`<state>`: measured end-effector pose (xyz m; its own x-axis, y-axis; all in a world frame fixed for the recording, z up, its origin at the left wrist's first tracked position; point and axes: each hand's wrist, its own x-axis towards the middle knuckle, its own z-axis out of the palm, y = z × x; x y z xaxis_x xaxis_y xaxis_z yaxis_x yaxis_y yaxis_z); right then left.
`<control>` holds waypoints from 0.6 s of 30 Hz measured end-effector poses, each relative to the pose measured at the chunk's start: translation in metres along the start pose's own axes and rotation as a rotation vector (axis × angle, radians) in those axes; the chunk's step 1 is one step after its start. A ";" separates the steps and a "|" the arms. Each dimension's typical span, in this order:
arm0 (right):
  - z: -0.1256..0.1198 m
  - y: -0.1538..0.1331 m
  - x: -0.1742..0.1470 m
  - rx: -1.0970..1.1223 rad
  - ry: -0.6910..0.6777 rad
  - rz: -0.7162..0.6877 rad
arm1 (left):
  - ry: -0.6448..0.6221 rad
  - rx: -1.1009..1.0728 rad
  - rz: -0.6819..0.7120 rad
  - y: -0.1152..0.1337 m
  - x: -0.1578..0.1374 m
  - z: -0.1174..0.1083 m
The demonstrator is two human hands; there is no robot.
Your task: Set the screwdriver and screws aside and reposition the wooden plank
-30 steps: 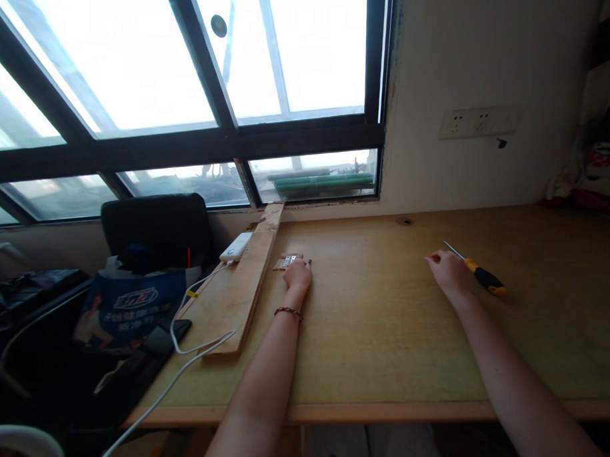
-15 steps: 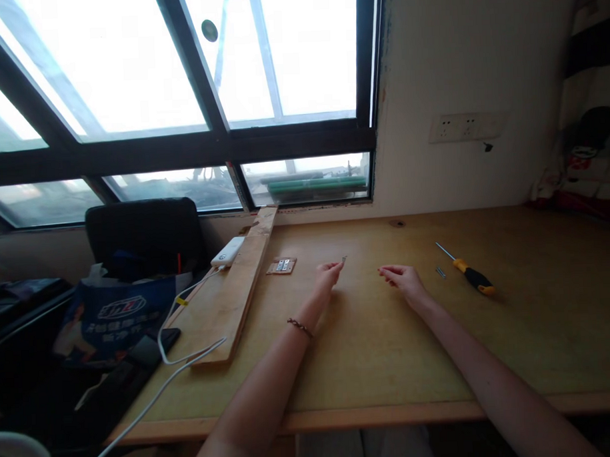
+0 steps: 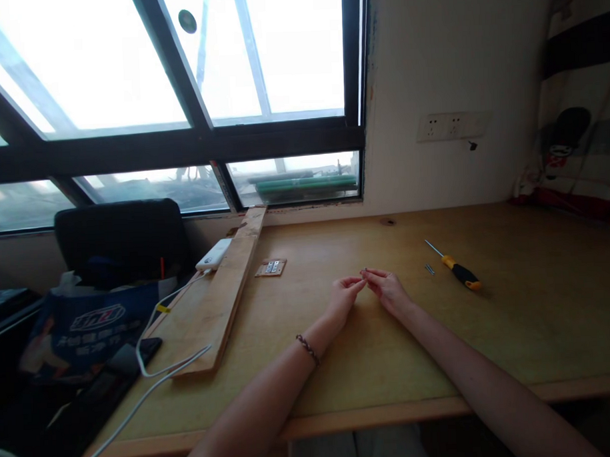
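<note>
My left hand (image 3: pixel 348 295) and my right hand (image 3: pixel 390 291) meet fingertip to fingertip above the middle of the table (image 3: pixel 309 361). Both are closed in a pinch. A small metal piece (image 3: pixel 365 270) shows at the joined fingertips, mostly covered by them; its exact kind is too small to tell. Whether the right fingers hold a separate small thing is hidden. To the right lie a few small screws (image 3: pixel 429 269) beside a screwdriver (image 3: pixel 456 270) with a yellow and black handle. Left of my hands rests a small wooden plate (image 3: pixel 271 268) with metal pieces on it.
A long wooden board (image 3: pixel 212 312) lies along the table's left side, with a white power bank (image 3: pixel 214 255) and its white cable (image 3: pixel 139 347). Beyond the left edge are a black chair (image 3: pixel 119 228) and a blue bag (image 3: pixel 83 323). Window and wall stand behind.
My hands were apart, the left pinching a small metal piece; now their fingertips meet around it. The view has swung slightly right. Screwdriver, screws and wooden plate lie as before.
</note>
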<state>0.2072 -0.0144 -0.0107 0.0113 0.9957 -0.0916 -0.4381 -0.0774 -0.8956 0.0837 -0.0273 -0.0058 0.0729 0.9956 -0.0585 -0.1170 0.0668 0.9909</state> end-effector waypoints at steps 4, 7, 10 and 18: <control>0.000 -0.003 -0.002 -0.056 -0.009 0.018 | 0.043 0.017 0.053 -0.003 0.001 0.001; -0.001 -0.005 -0.001 -0.128 -0.016 0.029 | 0.049 0.033 0.086 -0.006 0.004 -0.001; -0.002 -0.003 -0.001 -0.200 -0.031 0.016 | 0.026 0.060 0.131 -0.008 0.006 -0.002; -0.026 -0.020 0.018 -0.569 0.090 -0.158 | 0.012 0.367 0.228 -0.007 0.012 -0.011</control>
<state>0.2392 0.0040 -0.0060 0.1242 0.9911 0.0474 0.1255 0.0317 -0.9916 0.0746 -0.0156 -0.0146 0.0739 0.9831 0.1678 0.2315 -0.1805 0.9559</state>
